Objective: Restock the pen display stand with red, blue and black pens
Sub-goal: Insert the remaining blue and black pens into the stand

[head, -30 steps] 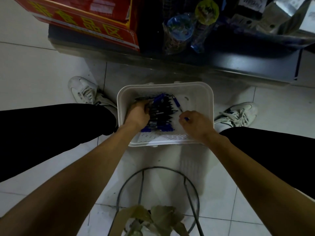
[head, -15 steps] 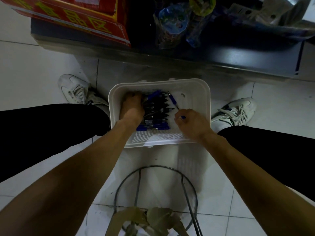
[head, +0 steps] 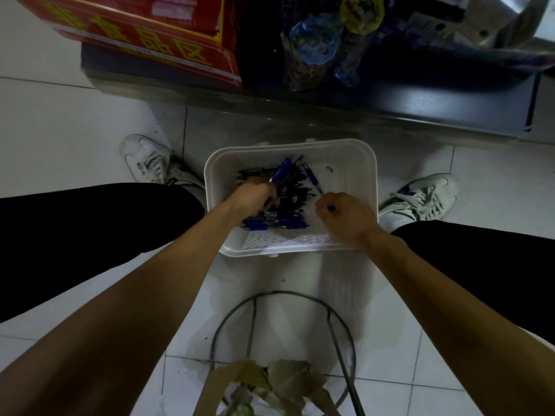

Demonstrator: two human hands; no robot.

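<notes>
Basket (head: 367, 163) of pens (head: 289, 202) on white tiles (head: 75, 130) — dark shelf (head: 420, 100) behind.

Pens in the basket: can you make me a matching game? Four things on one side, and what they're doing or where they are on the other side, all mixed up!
Things:
1. left hand
2. right hand
3. basket
4. red box

Places and states:
A. sits on the dark shelf, top left
B. pinches one blue pen
C. stands on the floor between two white shoes
D. grips a bunch of pens

Right pairs: 1-D, 2-B, 3-C, 4-A.
</notes>
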